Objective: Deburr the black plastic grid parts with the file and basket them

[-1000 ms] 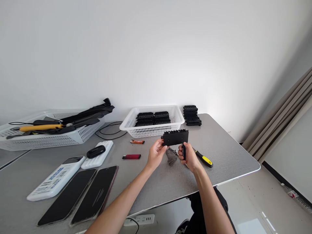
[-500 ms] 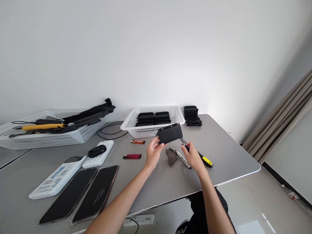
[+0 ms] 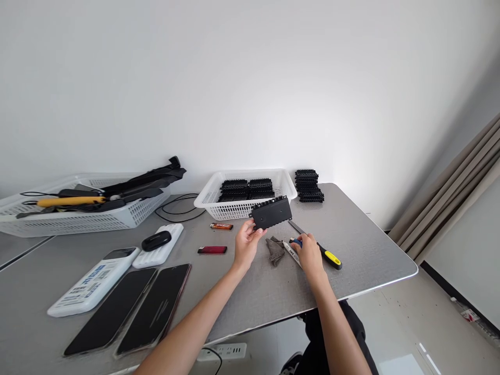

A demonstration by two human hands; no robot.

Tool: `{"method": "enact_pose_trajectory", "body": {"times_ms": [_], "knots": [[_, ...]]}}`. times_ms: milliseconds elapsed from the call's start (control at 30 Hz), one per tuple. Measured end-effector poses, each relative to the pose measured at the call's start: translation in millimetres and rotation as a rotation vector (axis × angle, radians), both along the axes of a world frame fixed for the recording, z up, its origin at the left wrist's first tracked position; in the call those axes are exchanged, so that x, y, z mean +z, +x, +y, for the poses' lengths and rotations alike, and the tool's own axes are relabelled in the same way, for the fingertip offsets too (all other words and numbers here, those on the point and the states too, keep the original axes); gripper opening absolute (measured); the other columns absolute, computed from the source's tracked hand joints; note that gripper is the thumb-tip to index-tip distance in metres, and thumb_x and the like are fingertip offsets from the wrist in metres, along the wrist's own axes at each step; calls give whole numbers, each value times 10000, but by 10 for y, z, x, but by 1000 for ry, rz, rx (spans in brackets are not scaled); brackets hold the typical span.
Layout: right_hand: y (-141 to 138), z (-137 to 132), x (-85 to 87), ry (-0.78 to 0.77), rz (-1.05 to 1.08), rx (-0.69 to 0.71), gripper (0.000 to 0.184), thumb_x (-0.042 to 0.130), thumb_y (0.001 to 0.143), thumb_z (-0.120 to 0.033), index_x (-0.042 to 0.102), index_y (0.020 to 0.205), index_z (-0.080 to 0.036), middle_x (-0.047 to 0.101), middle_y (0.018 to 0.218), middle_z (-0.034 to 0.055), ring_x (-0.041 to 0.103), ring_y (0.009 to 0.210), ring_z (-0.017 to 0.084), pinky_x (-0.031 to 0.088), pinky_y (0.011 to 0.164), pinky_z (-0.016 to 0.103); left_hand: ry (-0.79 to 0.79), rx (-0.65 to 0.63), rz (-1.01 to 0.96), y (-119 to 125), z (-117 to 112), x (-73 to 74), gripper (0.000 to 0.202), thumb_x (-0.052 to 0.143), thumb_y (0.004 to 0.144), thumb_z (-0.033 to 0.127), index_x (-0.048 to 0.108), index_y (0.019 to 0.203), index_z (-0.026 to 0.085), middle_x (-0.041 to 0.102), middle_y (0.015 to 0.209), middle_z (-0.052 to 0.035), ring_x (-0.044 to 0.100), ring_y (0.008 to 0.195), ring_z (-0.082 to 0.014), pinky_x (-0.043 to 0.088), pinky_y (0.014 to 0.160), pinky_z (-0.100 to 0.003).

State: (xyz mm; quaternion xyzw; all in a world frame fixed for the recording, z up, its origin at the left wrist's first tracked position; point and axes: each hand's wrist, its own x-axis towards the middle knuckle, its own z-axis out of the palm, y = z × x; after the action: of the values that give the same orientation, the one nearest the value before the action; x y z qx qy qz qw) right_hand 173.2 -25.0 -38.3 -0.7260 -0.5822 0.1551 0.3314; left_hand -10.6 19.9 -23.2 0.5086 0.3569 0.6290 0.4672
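Note:
My left hand is closed on the lower left corner of a flat black plastic piece with toothed edges, tilted up above the table. Lower and to the right, my right hand has its fingers closed on a small blue lighter, mostly hidden by the hand. Under that hand lies a white marker, beside a crumpled grey-brown cloth. A tool with a long metal blade and a black-and-yellow handle rests just beyond my right hand, its middle hidden.
A white basket holds several similar black pieces; more form a stack by the wall. Orange and red lighters lie left of my hands. Phones, power banks and a tool-filled basket occupy the left side.
My right hand has moved down and slightly right, away from the black piece, bringing the blue lighter close to the marker. My left hand and the black piece have barely moved.

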Motion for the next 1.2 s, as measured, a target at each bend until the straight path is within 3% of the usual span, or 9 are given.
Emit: {"method": "enact_pose_trajectory", "body": {"times_ms": [200, 433, 533, 600, 767, 867, 967, 1067, 1200], "knots": [[-17, 4, 20, 32, -74, -36, 82, 691, 785, -282, 682, 773, -201, 671, 867, 124, 584, 925, 271, 361, 692, 308, 14, 13, -2, 11, -15, 3, 492, 749, 712, 425, 555, 1087, 173, 696, 1060, -88, 687, 952, -231, 505, 983, -460], [-44, -16, 80, -26, -212, -41, 157, 651, 813, -251, 734, 919, -171, 704, 971, 125, 568, 1051, 278, 394, 827, 317, 25, 30, 18, 19, -45, 33, 481, 742, 713, 445, 572, 1065, 165, 700, 1034, -97, 681, 965, -250, 521, 951, -451], [-42, -30, 146, 124, 25, -44, 239, 606, 847, -316, 728, 981, -160, 703, 1036, 112, 573, 1063, 278, 403, 869, 333, 30, 32, 9, 24, -47, 38, 461, 743, 713, 434, 569, 1046, 166, 700, 1036, -100, 681, 958, -248, 525, 935, -438], [-39, -35, 213, 171, 338, 7, 388, 516, 885, -470, 726, 956, -152, 713, 981, 102, 617, 948, 251, 447, 778, 313, 49, 34, 19, 25, -44, 39, 425, 737, 718, 432, 574, 1008, 166, 701, 1030, -104, 675, 970, -250, 522, 930, -424], [-21, -36, 335, -10, 1135, 171, 637, 441, 819, -705, 687, 934, -130, 696, 846, 108, 576, 612, 152, 404, 455, 234, 155, 10, 123, 17, -80, 57, 253, 685, 765, 390, 569, 861, 186, 687, 1109, -139, 602, 1152, -283, 447, 1007, -445], [0, -34, 325, -53, 1295, 206, 543, 574, 757, -672, 655, 825, -139, 637, 707, 56, 503, 526, 113, 346, 390, 204, 266, -52, 218, 19, -130, 81, 205, 635, 797, 357, 525, 718, 203, 609, 1283, -146, 461, 1317, -297, 353, 1085, -491], [12, -27, 289, -1, 1261, 228, 430, 738, 648, -549, 625, 745, -145, 549, 600, -17, 399, 463, 72, 293, 362, 188, 289, -25, 263, 24, -155, 108, 209, 608, 817, 397, 560, 754, 203, 540, 1371, -143, 416, 1349, -297, 364, 1074, -482], [1, -15, 261, 82, 1196, 221, 415, 752, 629, -513, 633, 774, -143, 545, 598, -33, 376, 463, 64, 304, 378, 188, 164, 26, 160, 19, -141, 134, 298, 604, 823, 467, 589, 966, 206, 611, 1261, -141, 578, 1176, -274, 498, 908, -390], [-42, -3, 239, 231, 1042, 120, 456, 685, 685, -553, 640, 866, -137, 585, 605, -16, 395, 460, 79, 329, 404, 204, -112, -150, 39, 15, -130, 173, 523, 580, 809, 560, 539, 1187, 200, 702, 893, -75, 665, 716, -206, 525, 587, -301]]}}
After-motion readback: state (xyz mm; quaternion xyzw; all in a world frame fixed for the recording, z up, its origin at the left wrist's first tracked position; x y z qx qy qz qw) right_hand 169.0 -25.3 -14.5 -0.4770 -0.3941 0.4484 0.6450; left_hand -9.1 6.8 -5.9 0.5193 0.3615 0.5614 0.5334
